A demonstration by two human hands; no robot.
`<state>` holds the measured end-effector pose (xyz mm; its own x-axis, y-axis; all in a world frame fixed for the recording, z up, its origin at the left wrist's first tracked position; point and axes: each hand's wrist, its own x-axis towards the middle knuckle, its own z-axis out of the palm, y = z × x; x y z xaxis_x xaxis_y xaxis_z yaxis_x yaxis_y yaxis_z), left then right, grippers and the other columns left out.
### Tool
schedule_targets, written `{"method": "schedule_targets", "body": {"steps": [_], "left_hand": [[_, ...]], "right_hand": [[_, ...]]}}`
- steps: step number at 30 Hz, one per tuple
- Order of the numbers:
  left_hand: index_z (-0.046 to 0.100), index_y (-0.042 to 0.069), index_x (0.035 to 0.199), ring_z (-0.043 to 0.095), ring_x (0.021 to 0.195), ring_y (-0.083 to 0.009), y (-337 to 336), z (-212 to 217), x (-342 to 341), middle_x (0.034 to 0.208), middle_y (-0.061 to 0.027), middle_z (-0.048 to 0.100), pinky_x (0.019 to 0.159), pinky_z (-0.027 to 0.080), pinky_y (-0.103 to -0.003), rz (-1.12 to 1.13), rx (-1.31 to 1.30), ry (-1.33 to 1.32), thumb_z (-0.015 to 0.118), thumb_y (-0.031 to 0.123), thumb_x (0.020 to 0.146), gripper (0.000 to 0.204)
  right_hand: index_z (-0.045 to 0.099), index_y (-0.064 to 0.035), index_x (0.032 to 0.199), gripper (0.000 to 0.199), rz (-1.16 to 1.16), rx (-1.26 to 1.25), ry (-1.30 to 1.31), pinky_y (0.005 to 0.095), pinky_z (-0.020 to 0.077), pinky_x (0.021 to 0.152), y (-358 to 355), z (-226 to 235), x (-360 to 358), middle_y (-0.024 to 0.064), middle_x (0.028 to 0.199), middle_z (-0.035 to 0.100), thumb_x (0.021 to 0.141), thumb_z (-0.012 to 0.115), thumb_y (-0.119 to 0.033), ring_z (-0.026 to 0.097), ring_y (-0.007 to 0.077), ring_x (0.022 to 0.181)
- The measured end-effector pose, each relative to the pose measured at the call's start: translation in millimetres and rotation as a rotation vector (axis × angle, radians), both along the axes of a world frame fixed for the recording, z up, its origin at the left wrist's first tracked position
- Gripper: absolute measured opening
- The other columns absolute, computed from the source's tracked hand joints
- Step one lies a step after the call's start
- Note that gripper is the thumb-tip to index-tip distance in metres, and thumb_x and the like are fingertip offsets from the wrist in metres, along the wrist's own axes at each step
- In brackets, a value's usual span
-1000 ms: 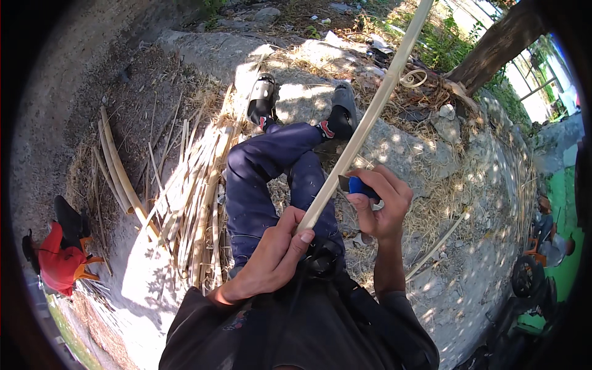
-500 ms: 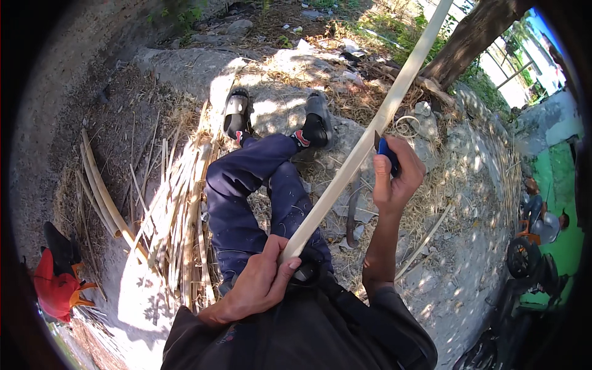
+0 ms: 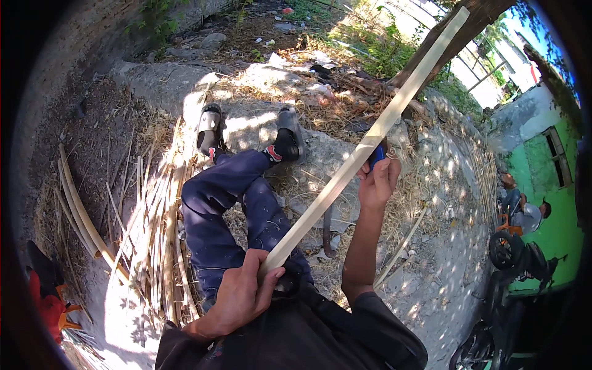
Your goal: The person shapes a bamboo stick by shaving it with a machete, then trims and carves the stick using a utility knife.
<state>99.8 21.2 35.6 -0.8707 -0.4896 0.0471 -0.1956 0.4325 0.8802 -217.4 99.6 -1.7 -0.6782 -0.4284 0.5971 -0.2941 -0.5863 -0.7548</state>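
Note:
A long pale strip of split bamboo (image 3: 351, 169) slants across the view, from my waist up to the far right. My left hand (image 3: 237, 293) is closed around its near end, close to my lap. My right hand (image 3: 379, 185) grips a blue-handled knife (image 3: 377, 158) against the underside of the strip, near its middle. Most of the blade is hidden behind the strip and the fingers. A thin curled shaving (image 3: 390, 151) shows beside the knife. My legs in dark blue trousers (image 3: 216, 203) stretch out beneath, crossed, dotted with small pale shavings.
Many split strips (image 3: 163, 216) lie piled left of my legs, with thicker curved bamboo pieces (image 3: 80, 203) farther left. A dark curved tool (image 3: 327, 234) lies on the ground by my right knee. A tree trunk (image 3: 447, 46) leans at far right. Another person (image 3: 529, 216) sits near a motorcycle (image 3: 512, 250).
My right hand has turned and moved slightly down and left, with the knife still at the strip. The strip's far tip has come into view. The whole scene has shifted a little left.

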Motion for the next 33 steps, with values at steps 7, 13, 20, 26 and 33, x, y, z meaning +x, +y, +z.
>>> {"method": "schedule_targets", "body": {"steps": [7,13,20,26,33], "left_hand": [[0.054,0.003,0.114,0.070,0.062,-0.0401,-16,-5,-11,0.070,-0.0187,0.066,0.054,0.051,-0.046,-0.044,-0.122,0.022,0.070,0.017,0.102,0.025],[0.052,0.002,0.115,0.072,0.072,-0.0417,-40,-33,-7,0.075,-0.0197,0.068,0.064,0.053,-0.046,-0.051,0.002,-0.063,0.069,0.020,0.102,0.028],[0.051,0.000,0.122,0.071,0.086,-0.0390,-59,-56,-8,0.097,-0.0199,0.070,0.076,0.055,-0.045,0.130,-0.250,-0.067,0.083,0.032,0.091,0.055],[0.056,0.001,0.121,0.071,0.088,-0.0379,-62,-38,-40,0.098,-0.0175,0.070,0.077,0.056,-0.046,0.244,-0.474,0.011,0.085,0.033,0.089,0.054],[0.057,0.004,0.105,0.067,0.063,-0.0388,-64,-62,-34,0.075,-0.0162,0.065,0.056,0.050,-0.044,0.144,-0.285,0.020,0.073,0.020,0.100,0.024]], "right_hand": [[0.053,0.0025,0.137,0.068,0.171,-0.041,-0.129,0.0228,0.0294,0.051,-9,4,32,0.0025,0.091,0.057,0.099,0.073,-0.050,0.038,0.0033,0.057],[0.067,0.0046,0.126,0.035,0.153,0.070,-0.405,0.0211,0.0236,0.049,-9,0,67,-0.0033,0.080,0.060,0.102,0.072,-0.020,0.036,-0.0006,0.055],[0.073,0.0047,0.113,0.021,-0.090,0.334,-0.300,0.0207,0.0331,0.052,-37,-24,100,-0.0021,0.078,0.068,0.098,0.072,-0.011,0.047,-0.0006,0.059],[0.075,0.0038,0.107,0.019,0.048,0.440,-0.300,0.0197,0.0362,0.055,-53,-48,123,-0.0035,0.083,0.072,0.097,0.077,-0.012,0.053,-0.0024,0.064],[0.072,0.0031,0.107,0.022,0.142,0.494,-0.300,0.0203,0.0363,0.058,-28,-63,122,-0.0049,0.076,0.064,0.096,0.077,-0.015,0.047,-0.0006,0.063]]}}
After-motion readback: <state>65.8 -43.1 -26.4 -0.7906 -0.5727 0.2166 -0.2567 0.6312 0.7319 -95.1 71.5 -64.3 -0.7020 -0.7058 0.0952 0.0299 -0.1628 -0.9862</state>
